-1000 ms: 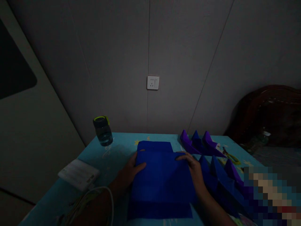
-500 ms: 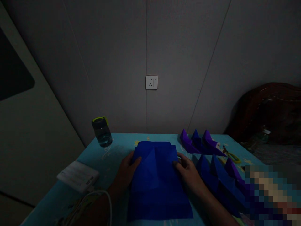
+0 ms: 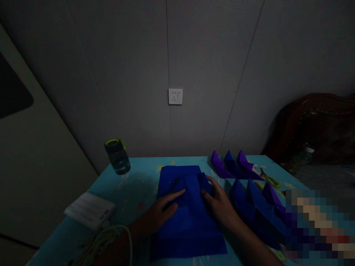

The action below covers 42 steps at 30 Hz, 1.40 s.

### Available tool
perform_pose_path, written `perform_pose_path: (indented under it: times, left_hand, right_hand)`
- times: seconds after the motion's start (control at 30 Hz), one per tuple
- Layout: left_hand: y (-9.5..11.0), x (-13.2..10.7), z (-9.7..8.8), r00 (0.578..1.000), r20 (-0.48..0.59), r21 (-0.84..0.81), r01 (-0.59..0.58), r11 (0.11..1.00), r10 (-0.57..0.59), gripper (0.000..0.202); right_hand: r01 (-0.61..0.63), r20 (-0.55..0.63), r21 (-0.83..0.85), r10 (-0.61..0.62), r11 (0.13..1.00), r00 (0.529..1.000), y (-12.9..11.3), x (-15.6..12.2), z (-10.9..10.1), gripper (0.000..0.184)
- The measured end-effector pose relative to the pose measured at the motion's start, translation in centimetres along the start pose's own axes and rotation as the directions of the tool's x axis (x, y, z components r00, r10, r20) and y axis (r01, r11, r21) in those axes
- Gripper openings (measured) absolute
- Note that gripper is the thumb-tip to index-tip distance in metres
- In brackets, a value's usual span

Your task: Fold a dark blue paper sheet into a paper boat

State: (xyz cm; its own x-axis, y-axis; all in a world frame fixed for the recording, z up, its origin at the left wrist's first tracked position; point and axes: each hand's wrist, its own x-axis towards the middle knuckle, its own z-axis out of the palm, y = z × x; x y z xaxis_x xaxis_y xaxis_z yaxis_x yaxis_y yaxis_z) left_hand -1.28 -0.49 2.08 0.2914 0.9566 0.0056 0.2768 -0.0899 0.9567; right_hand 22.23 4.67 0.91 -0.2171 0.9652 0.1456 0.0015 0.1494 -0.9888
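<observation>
A creased sheet of blue paper (image 3: 191, 221) lies on the table in front of me, with its upper layer bulging up in the middle. My left hand (image 3: 162, 212) is over the paper's left part, index finger and thumb stretched out and apart, the index fingertip against the raised fold. At the right edge, my right hand (image 3: 220, 201) pinches the upper layer, thumb on top and fingers behind. Folded blue and purple paper boats (image 3: 257, 210) stand just right of my right hand. More paper boats (image 3: 233, 166) sit farther back.
Back left on the patterned blue tabletop (image 3: 138, 184) is a water bottle (image 3: 119, 159). A white power bank (image 3: 90, 210) with a white cable (image 3: 129, 236) lies at left. Scissors (image 3: 271, 181) with yellow-green handles lie behind the nearer boats. A wall socket (image 3: 175, 96) faces me.
My left hand has left the paper's left edge and moved right onto its surface. The upper layer's left side has lifted and shifted inward, while my right hand stays at the right edge.
</observation>
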Motion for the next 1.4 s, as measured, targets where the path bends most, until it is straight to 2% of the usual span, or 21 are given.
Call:
perform_pose_path:
  times: [0.1, 0.2, 0.3, 0.43, 0.53, 0.63, 0.8, 0.87, 0.93, 1.0, 1.07, 1.17, 1.23, 1.33, 1.4]
  left_hand:
    - [-0.4, 0.4, 0.1, 0.993, -0.109, 0.013, 0.046, 0.999, -0.045, 0.040]
    - [-0.9, 0.5, 0.0, 0.981, -0.165, -0.001, 0.102, 0.995, -0.101, 0.043]
    - [-0.7, 0.5, -0.2, 0.975, -0.194, -0.037, 0.102, 0.994, -0.107, 0.042]
    - [-0.7, 0.6, -0.4, 0.979, -0.191, -0.013, 0.076, 0.997, -0.077, 0.041]
    - [-1.7, 0.8, -0.3, 0.973, -0.228, 0.126, 0.071, 0.989, -0.041, 0.040]
    - [-2.8, 1.2, -0.1, 0.967, -0.243, 0.347, 0.010, 0.938, 0.080, 0.036]
    - [-3.4, 1.4, 0.0, 0.961, -0.054, 0.643, -0.176, 0.746, 0.273, 0.033]
    - [-3.5, 1.4, 0.0, 0.948, 0.047, 0.711, -0.254, 0.656, 0.316, 0.035]
    - [-3.6, 1.5, 0.1, 0.937, 0.149, 0.739, -0.318, 0.594, 0.316, 0.037]
    - [-3.8, 1.6, 0.2, 0.935, 0.212, 0.748, -0.342, 0.568, 0.283, 0.039]
    - [-3.7, 1.6, 0.2, 0.939, 0.242, 0.746, -0.342, 0.571, 0.246, 0.039]
    - [-2.7, 1.1, 0.0, 0.944, 0.258, 0.715, -0.329, 0.617, 0.206, 0.038]
    - [-1.7, 0.6, -0.2, 0.948, 0.262, 0.686, -0.315, 0.656, 0.181, 0.045]
    - [-0.4, 0.0, -0.6, 0.950, 0.283, 0.646, -0.291, 0.706, 0.132, 0.056]
    - [-0.1, -0.2, -0.9, 0.950, 0.290, 0.625, -0.282, 0.728, 0.119, 0.056]
  right_hand:
    - [0.042, 0.028, -0.080, -0.040, 0.996, 0.999, 0.0, 0.0, -0.2, 0.036]
    - [0.136, 0.105, -0.226, -0.115, 0.964, 0.988, -0.1, -0.1, -0.4, 0.028]
    - [0.273, 0.232, -0.376, -0.195, 0.886, 0.953, -0.4, -0.4, -0.5, 0.035]
    - [0.362, 0.380, -0.542, -0.163, 0.759, 0.911, -1.0, -1.2, -0.2, 0.038]
    - [0.369, 0.406, -0.654, -0.104, 0.661, 0.908, -0.9, -1.4, 0.0, 0.043]
    - [0.388, 0.423, -0.734, -0.072, 0.557, 0.903, 0.0, -1.2, 0.1, 0.042]
    - [0.468, 0.487, -0.766, -0.079, 0.440, 0.870, 0.9, -1.1, 0.3, 0.035]
    - [0.502, 0.527, -0.747, -0.071, 0.436, 0.847, 0.4, -1.3, 0.4, 0.038]
    - [0.528, 0.577, -0.718, -0.036, 0.454, 0.816, -0.3, -1.4, 0.5, 0.052]
    - [0.543, 0.612, -0.694, -0.009, 0.473, 0.791, -0.8, -1.5, 0.4, 0.069]
    - [0.550, 0.625, -0.684, -0.005, 0.479, 0.781, -1.1, -1.5, 0.3, 0.074]
    - [0.543, 0.612, -0.687, -0.018, 0.483, 0.790, -0.9, -1.4, 0.2, 0.061]
    - [0.530, 0.593, -0.689, -0.035, 0.495, 0.804, -0.7, -1.4, 0.2, 0.050]
    - [0.503, 0.567, -0.674, -0.058, 0.541, 0.822, -0.7, -1.4, 0.3, 0.036]
    - [0.486, 0.550, -0.658, -0.074, 0.575, 0.832, -0.9, -1.3, 0.4, 0.031]
